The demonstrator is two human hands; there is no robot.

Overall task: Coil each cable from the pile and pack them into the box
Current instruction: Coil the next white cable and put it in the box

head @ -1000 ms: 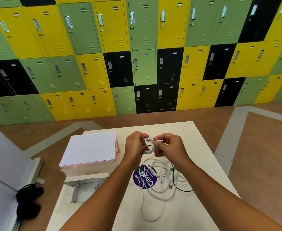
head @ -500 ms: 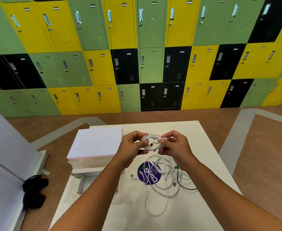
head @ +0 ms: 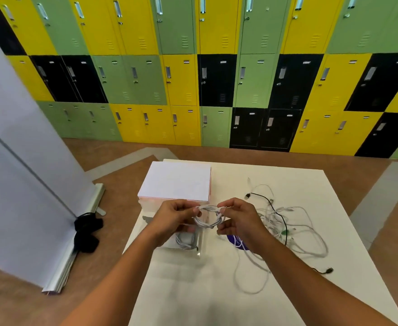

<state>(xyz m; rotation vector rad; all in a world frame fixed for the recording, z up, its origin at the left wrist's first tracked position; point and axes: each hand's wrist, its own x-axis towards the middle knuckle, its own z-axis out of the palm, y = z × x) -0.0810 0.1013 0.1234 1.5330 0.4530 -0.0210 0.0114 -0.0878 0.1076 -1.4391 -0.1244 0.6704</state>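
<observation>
Pinching opposite sides of the coiled white cable (head: 207, 218), left hand (head: 172, 219) and right hand (head: 239, 220) hold it over the box (head: 201, 243).

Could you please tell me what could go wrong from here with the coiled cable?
1. The coil is only pinched between the left hand and right hand. With no tie visible, it may spring loose when released.
2. The box already holds a cable, so the two could tangle.
3. The pile looks tangled, with a black cable running through it. Pulling the next one may drag others along.
</observation>
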